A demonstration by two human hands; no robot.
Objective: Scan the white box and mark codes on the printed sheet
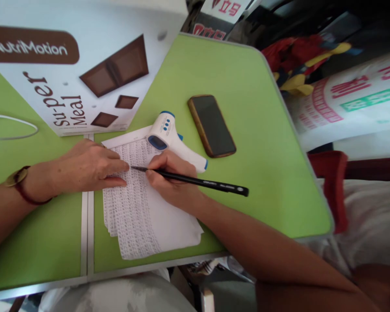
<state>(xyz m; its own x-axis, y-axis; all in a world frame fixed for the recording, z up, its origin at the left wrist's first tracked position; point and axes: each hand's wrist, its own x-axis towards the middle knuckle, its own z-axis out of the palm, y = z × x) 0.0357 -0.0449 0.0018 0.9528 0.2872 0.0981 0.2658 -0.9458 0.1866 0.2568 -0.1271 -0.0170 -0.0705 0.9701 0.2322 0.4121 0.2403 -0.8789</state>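
A black pen point(201, 180) is gripped by my right hand point(172, 173), its dark tip slanting left toward the paper. Whether the tip touches, I cannot tell. Dense rows of handwriting cover the left part of the stacked paper sheets point(175, 225); the right part of the top sheet is blank. My left hand point(91, 167) lies on the left edge of the sheets, holding nothing, with thumb and forefinger apart near the pen tip. Just beyond my right hand, a white and blue infrared thermometer point(169, 138) lies partly on the paper.
A phone point(212, 125) in a brown case lies right of the thermometer. Behind the papers stands a large white printed box point(94, 78). A white cable point(19, 119) curves at far left. The green folding table point(273, 186) has a metal rim and a centre seam.
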